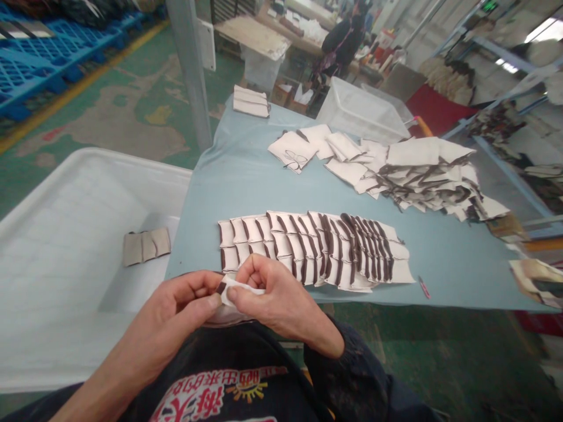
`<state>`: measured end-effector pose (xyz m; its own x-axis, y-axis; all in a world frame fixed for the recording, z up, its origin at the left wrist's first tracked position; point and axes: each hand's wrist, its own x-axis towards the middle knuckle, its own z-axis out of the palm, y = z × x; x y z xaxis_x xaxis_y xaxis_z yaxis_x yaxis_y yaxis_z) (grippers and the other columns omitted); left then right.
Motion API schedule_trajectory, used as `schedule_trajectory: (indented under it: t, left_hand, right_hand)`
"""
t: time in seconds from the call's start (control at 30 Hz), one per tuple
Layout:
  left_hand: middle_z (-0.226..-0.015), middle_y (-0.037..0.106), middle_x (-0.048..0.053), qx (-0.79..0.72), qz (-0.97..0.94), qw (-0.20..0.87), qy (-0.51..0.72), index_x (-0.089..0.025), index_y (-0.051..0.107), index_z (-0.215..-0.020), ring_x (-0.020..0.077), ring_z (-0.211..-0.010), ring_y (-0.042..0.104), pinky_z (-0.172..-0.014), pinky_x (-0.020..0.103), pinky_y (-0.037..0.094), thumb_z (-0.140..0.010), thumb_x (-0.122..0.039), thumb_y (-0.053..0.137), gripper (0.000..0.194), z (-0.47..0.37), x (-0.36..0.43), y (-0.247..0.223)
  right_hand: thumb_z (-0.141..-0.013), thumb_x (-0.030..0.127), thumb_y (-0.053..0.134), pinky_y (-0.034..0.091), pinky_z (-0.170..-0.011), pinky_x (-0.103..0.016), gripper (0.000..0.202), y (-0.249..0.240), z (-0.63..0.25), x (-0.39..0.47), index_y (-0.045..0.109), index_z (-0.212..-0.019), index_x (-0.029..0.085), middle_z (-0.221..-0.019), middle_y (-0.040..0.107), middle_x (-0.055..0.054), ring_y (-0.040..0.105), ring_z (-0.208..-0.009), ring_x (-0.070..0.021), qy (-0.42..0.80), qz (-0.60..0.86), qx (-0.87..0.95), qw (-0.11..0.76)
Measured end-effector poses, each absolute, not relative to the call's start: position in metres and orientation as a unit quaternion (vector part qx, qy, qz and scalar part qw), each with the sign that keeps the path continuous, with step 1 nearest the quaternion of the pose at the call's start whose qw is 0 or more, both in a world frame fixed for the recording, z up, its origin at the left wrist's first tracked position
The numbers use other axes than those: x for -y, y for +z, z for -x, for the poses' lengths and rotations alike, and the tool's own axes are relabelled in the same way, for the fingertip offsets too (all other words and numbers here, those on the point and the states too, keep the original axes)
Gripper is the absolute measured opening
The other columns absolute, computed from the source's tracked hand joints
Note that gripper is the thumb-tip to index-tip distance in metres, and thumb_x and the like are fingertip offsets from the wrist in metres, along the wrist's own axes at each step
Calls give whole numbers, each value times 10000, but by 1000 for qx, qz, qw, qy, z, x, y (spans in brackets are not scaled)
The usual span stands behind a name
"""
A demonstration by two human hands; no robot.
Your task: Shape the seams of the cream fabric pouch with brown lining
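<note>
A small white fabric piece with a dark brown strip along its edge is held between both hands at the near edge of the table. My left hand pinches its left end by the brown strip. My right hand grips the folded upper part, thumb on top. Just beyond my hands, overlapping rows of white pieces with dark brown strips lie on the blue-covered table. A small pink-handled tool rests right of these rows.
A heap of similar pieces covers the back right, with eyeglasses on a piece nearby. One stack sits at the far corner. A white bin at left holds a greyish piece. A grey post rises beside the table.
</note>
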<state>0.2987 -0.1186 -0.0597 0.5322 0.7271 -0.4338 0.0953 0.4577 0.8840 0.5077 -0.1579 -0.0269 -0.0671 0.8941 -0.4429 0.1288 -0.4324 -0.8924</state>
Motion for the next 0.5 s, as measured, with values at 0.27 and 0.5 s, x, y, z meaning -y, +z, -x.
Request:
schedule_trajectory:
  t: [0.27,0.5]
  left_hand:
    - [-886,869,18,-456,-523,688,214,-210,845,-1101,200,-819,779,-780,234,612,-993,-524,768,341,-293,124,-70]
    - [-927,889,40,-486,-552,644,209,-200,837,-1117,232,-845,815,-829,292,633,-985,-504,709,356,-293,125,-73]
  right_hand:
    - [-873,315,802,349,-542,-259,198,-30,-505,154,621,-860,235,-656,604,98,518,-604,-107,571,613,443,320]
    - [-906,335,807,289,-520,-230,251,-33,-501,153,580,-865,237,-629,545,112,449,-565,-88,626,579,403,332]
